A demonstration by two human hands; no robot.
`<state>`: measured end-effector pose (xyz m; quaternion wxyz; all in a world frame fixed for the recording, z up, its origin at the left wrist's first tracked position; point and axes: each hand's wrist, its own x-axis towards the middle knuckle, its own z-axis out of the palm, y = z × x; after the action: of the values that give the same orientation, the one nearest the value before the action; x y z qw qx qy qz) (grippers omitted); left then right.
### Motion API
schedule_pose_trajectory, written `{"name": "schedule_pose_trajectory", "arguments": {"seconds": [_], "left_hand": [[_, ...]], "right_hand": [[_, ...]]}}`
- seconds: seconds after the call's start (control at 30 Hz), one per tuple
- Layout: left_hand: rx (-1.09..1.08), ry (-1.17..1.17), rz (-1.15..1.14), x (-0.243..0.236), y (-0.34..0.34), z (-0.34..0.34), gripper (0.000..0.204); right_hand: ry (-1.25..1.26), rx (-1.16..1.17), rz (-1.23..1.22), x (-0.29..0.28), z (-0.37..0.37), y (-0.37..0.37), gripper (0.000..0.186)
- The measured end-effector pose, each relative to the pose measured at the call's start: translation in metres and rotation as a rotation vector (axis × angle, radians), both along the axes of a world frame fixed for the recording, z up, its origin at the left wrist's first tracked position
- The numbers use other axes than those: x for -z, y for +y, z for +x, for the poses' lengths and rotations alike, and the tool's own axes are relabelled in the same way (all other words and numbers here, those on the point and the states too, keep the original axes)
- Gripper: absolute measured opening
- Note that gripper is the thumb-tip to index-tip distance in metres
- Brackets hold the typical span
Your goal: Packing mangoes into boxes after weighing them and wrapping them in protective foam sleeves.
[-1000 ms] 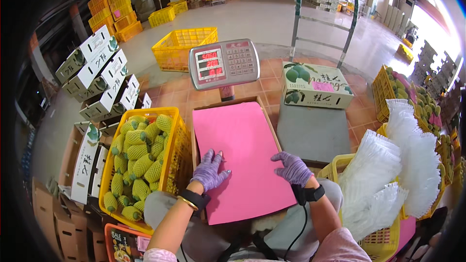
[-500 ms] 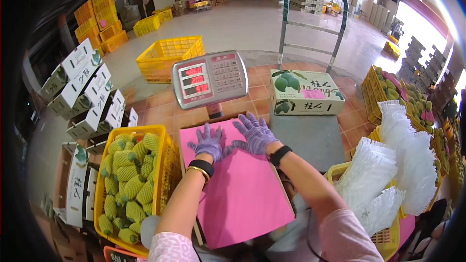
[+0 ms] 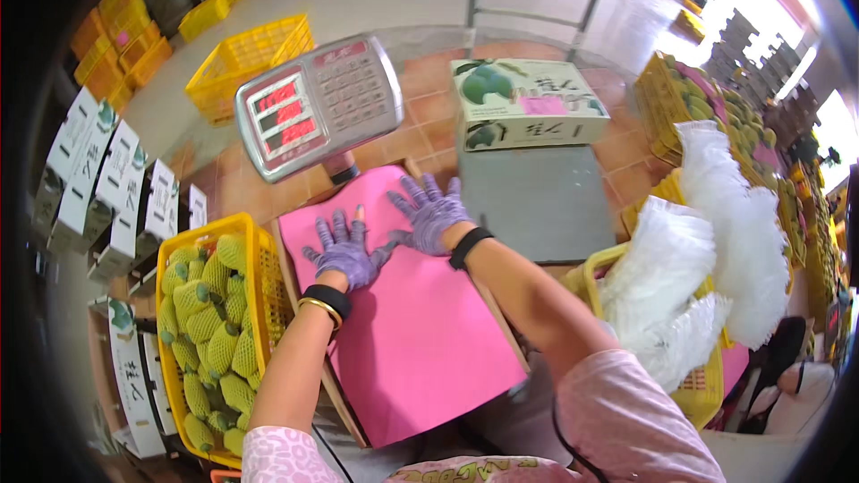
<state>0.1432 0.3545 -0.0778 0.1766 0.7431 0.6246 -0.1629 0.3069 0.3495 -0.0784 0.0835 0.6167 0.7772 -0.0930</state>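
Note:
Both my hands wear purple-grey knit gloves and lie flat on a pink sheet (image 3: 425,349) with fingers spread. The sheet covers the top of a shallow carton (image 3: 343,398), whose brown edges show along its sides; what lies under the sheet is hidden. My left hand (image 3: 347,253) presses near the sheet's left side, below the scale's display. Farther up and to the right, my right hand (image 3: 436,217) rests near the far edge. The two thumbs point toward each other. Beyond the carton stands a scale display (image 3: 320,107) with lit red digits and a keypad.
At left, a yellow crate (image 3: 259,291) holds green fruit in foam nets, beside white cartons (image 3: 116,183). A printed mango box (image 3: 528,105) sits on a grey platform (image 3: 537,201). White foam nets (image 3: 662,259) fill a basket at right. A yellow crate (image 3: 246,58) stands beyond the display.
The view has tilted and shifted, so the surroundings appear farther left and higher. Both hands stay on the pink sheet, and the left hand's fingers are spread a little wider.

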Motion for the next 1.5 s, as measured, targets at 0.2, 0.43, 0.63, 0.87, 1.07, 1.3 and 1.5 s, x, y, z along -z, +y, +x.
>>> {"name": "schedule_pose_trajectory", "arguments": {"seconds": [0.2, 0.43, 0.63, 0.87, 1.07, 1.3, 1.5], "left_hand": [[0.176, 0.024, 0.237, -0.02, -0.057, 0.025, 0.087], [0.487, 0.118, -0.1, -0.03, -0.121, 0.074, 0.093], [0.437, 0.019, -0.04, -0.027, -0.123, 0.069, 0.093], [0.421, -0.511, 0.319, -0.023, -0.169, -0.015, 0.078], [0.24, -0.808, 0.254, -0.036, -0.22, -0.096, 0.052], [0.287, -0.934, 0.334, -0.05, -0.23, -0.085, 0.038], [0.392, -0.88, 0.352, -0.04, -0.234, -0.088, 0.036]], "right_hand": [[0.218, 0.176, 0.106, -0.035, 0.019, -0.088, 0.073], [1.011, 0.831, 0.639, -0.039, 0.156, -0.35, 0.024], [0.106, 1.43, 0.774, 0.035, 0.241, -0.49, 0.037], [1.245, 1.674, 0.586, 0.108, 0.256, -0.523, 0.046], [1.973, 1.819, 0.642, 0.089, 0.253, -0.549, 0.043], [1.704, 1.945, 0.811, 0.087, 0.267, -0.585, 0.031], [1.61, 2.282, 1.266, 0.096, 0.266, -0.631, 0.043]]}}
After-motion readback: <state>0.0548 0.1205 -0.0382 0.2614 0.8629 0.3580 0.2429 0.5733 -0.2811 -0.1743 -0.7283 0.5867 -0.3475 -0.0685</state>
